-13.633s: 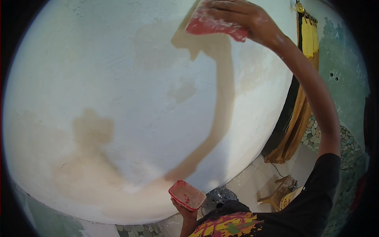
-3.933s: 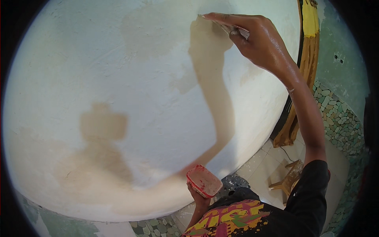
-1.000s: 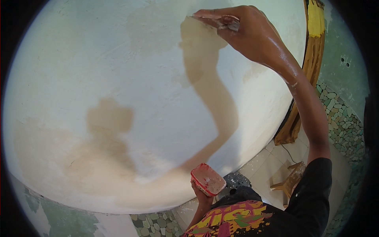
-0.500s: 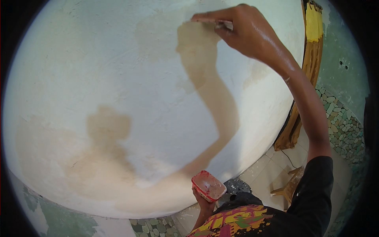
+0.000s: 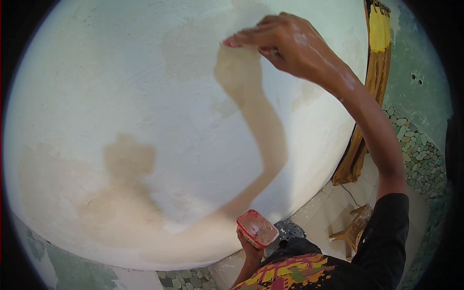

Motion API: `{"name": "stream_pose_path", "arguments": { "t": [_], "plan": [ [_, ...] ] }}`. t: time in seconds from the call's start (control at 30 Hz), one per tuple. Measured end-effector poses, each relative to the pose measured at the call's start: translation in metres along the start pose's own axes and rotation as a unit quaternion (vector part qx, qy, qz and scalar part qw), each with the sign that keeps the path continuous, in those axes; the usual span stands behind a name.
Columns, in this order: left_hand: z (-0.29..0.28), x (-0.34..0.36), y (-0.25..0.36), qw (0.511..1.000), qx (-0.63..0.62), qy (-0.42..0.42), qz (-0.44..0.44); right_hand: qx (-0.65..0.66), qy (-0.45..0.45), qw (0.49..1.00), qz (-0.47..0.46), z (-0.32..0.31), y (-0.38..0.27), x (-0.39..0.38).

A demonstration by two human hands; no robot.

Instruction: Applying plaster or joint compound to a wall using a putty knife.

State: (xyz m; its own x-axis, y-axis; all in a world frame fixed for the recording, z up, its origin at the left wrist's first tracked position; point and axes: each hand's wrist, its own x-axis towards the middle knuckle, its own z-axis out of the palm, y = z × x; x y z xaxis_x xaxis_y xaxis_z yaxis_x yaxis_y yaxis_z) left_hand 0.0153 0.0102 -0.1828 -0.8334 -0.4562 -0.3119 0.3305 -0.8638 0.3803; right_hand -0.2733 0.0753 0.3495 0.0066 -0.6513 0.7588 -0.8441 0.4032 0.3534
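My right hand [image 5: 290, 46] is raised against the whitish plastered wall [image 5: 169, 96], fingers stretched forward and pressed together with the thumb tucked under. They close over a thin flat piece, mostly hidden beneath them now; its edge showed half a second ago. Whitish smears mark the hand and wrist. Low in front of my body, my left hand [image 5: 250, 249] grips a red-rimmed plastic tub [image 5: 258, 229] from its side and below. Pale, pasty residue coats the inside of the tub. Shadows of my arm and head fall across the wall.
A brown curtain [image 5: 377, 92] with a yellow top hangs along the wall's right edge. Below stands a small wooden stool [image 5: 355, 227] on the tiled floor [image 5: 319, 212]. A dark speckled object [image 5: 290, 231] sits behind the tub. Pebble-patterned green stone [image 5: 420, 150] covers part of the right side.
My right hand has come slightly down and left along the wall, and its fingers now hide the thin flat piece. The tub in my left hand has barely shifted.
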Motion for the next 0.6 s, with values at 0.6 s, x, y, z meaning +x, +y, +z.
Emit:
{"name": "stream_pose_path", "arguments": {
  "t": [0.6],
  "plan": [
    [-0.003,-0.003,-0.001,1.000,-0.004,0.024,0.003,0.119,-0.071,0.988,0.064,-0.013,-0.026,0.031]
  ]
}}
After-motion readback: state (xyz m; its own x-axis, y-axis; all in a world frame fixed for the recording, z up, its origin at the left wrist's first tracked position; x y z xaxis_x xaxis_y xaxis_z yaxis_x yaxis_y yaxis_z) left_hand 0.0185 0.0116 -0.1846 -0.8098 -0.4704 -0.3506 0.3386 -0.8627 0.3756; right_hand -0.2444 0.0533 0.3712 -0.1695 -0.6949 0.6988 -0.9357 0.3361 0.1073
